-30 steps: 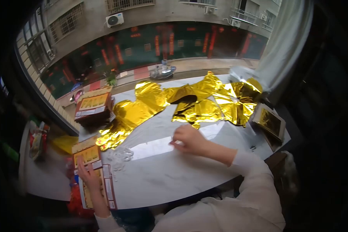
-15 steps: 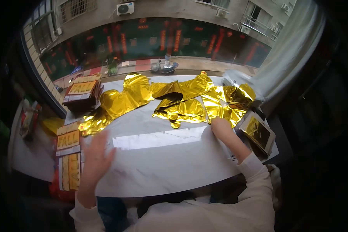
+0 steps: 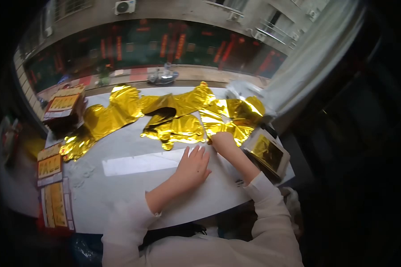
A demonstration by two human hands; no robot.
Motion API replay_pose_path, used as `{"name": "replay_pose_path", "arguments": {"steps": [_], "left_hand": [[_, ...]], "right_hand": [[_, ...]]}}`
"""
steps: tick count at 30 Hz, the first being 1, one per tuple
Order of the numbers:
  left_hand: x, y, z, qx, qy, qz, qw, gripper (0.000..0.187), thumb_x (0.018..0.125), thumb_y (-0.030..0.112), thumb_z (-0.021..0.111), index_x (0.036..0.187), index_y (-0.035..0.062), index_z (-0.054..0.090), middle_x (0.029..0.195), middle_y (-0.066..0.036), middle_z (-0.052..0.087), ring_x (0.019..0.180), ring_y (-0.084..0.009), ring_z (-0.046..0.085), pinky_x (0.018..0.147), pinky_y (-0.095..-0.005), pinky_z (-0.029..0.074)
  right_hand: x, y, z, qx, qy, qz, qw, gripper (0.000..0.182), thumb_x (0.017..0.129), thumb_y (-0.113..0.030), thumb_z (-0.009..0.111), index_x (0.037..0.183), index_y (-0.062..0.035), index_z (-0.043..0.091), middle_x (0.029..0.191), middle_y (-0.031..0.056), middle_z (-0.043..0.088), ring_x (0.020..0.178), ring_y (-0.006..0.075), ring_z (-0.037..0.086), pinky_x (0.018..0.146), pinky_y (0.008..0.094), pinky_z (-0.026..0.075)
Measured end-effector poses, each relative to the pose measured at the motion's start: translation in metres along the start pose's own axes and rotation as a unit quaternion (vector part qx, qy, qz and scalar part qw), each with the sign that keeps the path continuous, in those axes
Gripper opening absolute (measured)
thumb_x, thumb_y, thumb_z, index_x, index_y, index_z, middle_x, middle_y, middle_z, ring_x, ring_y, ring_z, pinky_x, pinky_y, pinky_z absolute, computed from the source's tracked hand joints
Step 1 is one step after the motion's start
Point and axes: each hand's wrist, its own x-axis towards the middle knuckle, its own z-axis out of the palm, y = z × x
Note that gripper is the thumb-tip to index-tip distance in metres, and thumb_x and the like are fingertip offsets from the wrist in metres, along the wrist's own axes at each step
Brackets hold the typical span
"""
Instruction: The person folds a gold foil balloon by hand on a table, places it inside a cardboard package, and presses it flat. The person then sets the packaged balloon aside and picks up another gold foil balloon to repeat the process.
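Flat, uninflated gold foil balloons (image 3: 116, 111) lie in a wrinkled row across the far half of the table. My right hand (image 3: 223, 143) is closed at the near edge of the right-hand foil piece (image 3: 245, 111); its fingertips are hidden, so what they pinch cannot be made out. Beside it, my left hand (image 3: 194, 167) is open and empty, fingers stretched forward, over the right end of a clear, shiny plastic strip (image 3: 133, 164). The strip lies flat in front of the foil.
Printed "FALL" packs (image 3: 50, 167) lie along the left edge, with a taller stack (image 3: 64, 107) behind them. At the right stands a pile of packs with a gold window (image 3: 267, 153). Crumpled clear plastic (image 3: 245, 90) lies by the curtain (image 3: 316, 58). A window is beyond the table.
My left hand has moved from the packs at the left across to the strip's right end, close to my right hand. My right hand stays at the foil edge. The view has turned right.
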Motion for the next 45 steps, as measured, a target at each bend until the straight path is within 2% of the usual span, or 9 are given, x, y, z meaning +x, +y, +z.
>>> {"name": "replay_pose_path", "arguments": {"steps": [7,11,14,19,26,31,35,40,45], "left_hand": [[-0.058,0.042,-0.07,-0.241,-0.164,0.064,0.955,0.026,0.094,0.009,0.065,0.118,0.0034,0.068,0.123,-0.015,0.066,0.115,-0.0351,0.064,0.094,-0.0409,0.055],[-0.129,0.048,-0.092,-0.295,-0.26,0.047,0.918,0.02,0.092,0.005,0.06,0.11,0.0,0.067,0.113,-0.016,0.066,0.104,-0.0372,0.066,0.088,-0.0448,0.056],[-0.196,0.043,-0.088,-0.333,-0.309,0.04,0.89,0.035,0.095,0.006,0.064,0.13,0.0016,0.066,0.133,-0.017,0.065,0.12,-0.0354,0.064,0.1,-0.0404,0.053],[-0.267,0.034,-0.053,-0.441,-0.272,-0.095,0.85,0.043,0.102,0.01,0.062,0.145,0.0022,0.059,0.15,-0.02,0.057,0.132,-0.038,0.059,0.112,-0.0401,0.047],[-0.288,0.027,-0.011,-0.311,-0.189,-0.269,0.891,0.045,0.098,0.017,0.068,0.142,0.0058,0.062,0.119,-0.025,0.072,0.106,-0.0426,0.069,0.092,-0.0434,0.055],[-0.28,0.026,-0.014,-0.179,-0.2,-0.279,0.922,0.031,0.094,0.024,0.073,0.122,0.0101,0.075,0.11,-0.018,0.074,0.097,-0.0402,0.07,0.084,-0.043,0.057],[-0.285,0.019,-0.023,-0.261,-0.197,-0.208,0.922,0.023,0.089,0.022,0.078,0.107,0.0073,0.08,0.101,-0.015,0.074,0.091,-0.0365,0.07,0.08,-0.0414,0.057],[-0.288,0.019,-0.022,-0.326,-0.217,-0.109,0.914,0.02,0.084,0.022,0.081,0.098,0.0083,0.082,0.091,-0.011,0.072,0.084,-0.0313,0.069,0.075,-0.0406,0.055],[-0.283,0.011,-0.022,-0.403,-0.267,-0.146,0.863,0.023,0.087,0.022,0.082,0.104,0.0065,0.082,0.093,-0.014,0.074,0.085,-0.0298,0.07,0.074,-0.0374,0.055]], "right_hand": [[0.003,-0.005,-0.019,-0.009,-0.094,0.067,0.993,0.015,0.088,-0.02,0.071,0.084,-0.0066,0.076,0.084,0.0164,0.075,0.082,0.037,0.074,0.071,0.0491,0.058],[-0.06,-0.057,-0.097,0.149,0.106,0.026,0.983,0.021,0.092,-0.022,0.075,0.096,-0.0022,0.07,0.087,0.0159,0.072,0.081,0.0347,0.072,0.07,0.045,0.055],[-0.141,-0.114,-0.143,0.384,-0.044,-0.04,0.921,0.019,0.094,-0.021,0.074,0.094,-0.0031,0.068,0.087,0.0148,0.071,0.08,0.0347,0.071,0.07,0.0438,0.055],[-0.253,-0.193,-0.071,0.288,-0.367,-0.009,0.885,0.022,0.095,-0.022,0.066,0.093,-0.0003,0.066,0.087,0.0219,0.073,0.082,0.0403,0.072,0.073,0.0477,0.056],[-0.339,-0.212,0.032,0.46,-0.304,0.158,0.819,0.036,0.095,-0.011,0.07,0.124,0.0002,0.051,0.102,0.0205,0.071,0.096,0.0333,0.072,0.085,0.0447,0.057],[-0.346,-0.209,0.068,0.772,-0.204,0.234,0.555,0.047,0.094,-0.005,0.074,0.133,-0.0038,0.048,0.105,0.0051,0.068,0.095,0.0122,0.067,0.089,0.0296,0.053],[-0.328,-0.179,0.024,0.745,-0.233,0.194,0.594,0.043,0.096,-0.002,0.071,0.136,-0.0049,0.053,0.105,0.0041,0.072,0.095,0.0115,0.068,0.094,0.029,0.052],[-0.333,-0.139,-0.022,0.783,-0.295,0.173,0.519,0.042,0.099,-0.004,0.07,0.14,-0.0034,0.06,0.112,0.0081,0.077,0.093,0.0105,0.068,0.088,0.0266,0.054],[-0.356,-0.098,-0.041,0.755,-0.317,0.203,0.537,0.042,0.097,-0.003,0.069,0.138,-0.0003,0.066,0.111,0.013,0.078,0.084,0.0112,0.069,0.081,0.0258,0.057]]}}
